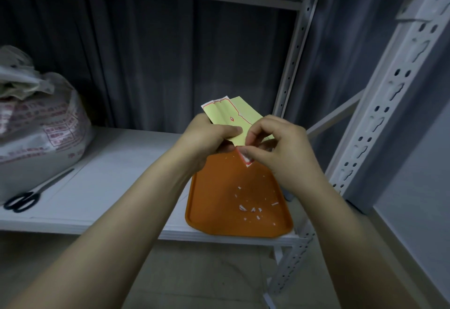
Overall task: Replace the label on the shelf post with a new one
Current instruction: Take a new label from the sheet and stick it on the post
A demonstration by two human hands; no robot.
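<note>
A yellow backing sheet of labels (232,114) with red outlines is held up over the shelf. My left hand (207,138) grips its lower left part, thumb on top. My right hand (280,145) pinches a white label with a red border (246,159) that hangs from the sheet's lower edge. The grey perforated shelf post (389,94) rises at the right, apart from both hands. Both hands are above the far end of an orange tray (219,206).
Several small white paper scraps lie in the orange tray on the white shelf board (121,162). Black scissors (31,194) lie at the left front edge. A printed plastic bag (36,123) fills the shelf's left side. A dark curtain hangs behind.
</note>
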